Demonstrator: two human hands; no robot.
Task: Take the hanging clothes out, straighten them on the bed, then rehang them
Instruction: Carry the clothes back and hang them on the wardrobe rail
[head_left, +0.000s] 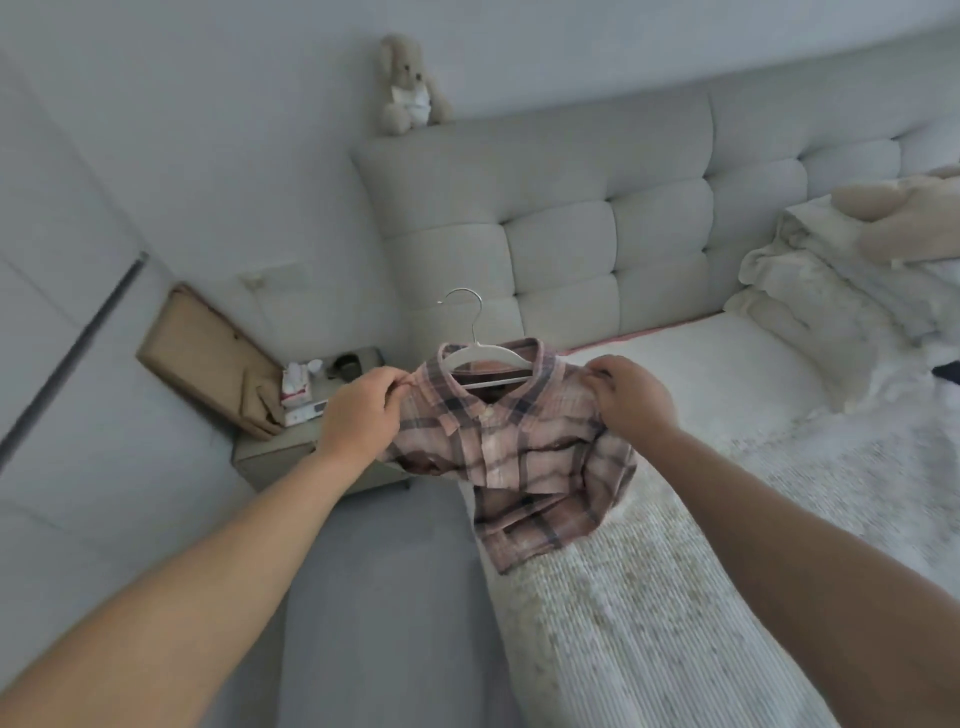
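Observation:
A small pink plaid shirt (519, 457) hangs on a white hanger (485, 358) whose metal hook points up. I hold it up over the left edge of the bed (675, 597). My left hand (358, 410) pinches the shirt's left shoulder. My right hand (631, 395) pinches its right shoulder. The shirt's hem is crumpled and its lower part rests on the white textured bedspread. The hanger's bar shows inside the open collar.
A padded headboard (561, 218) stands behind, with a plush rabbit (410, 85) on top. A nightstand (291, 441) with tissues and small items sits to the left beside a brown cushion (208, 358). Piled bedding (841, 270) lies at the right. Grey floor (384, 597) runs below.

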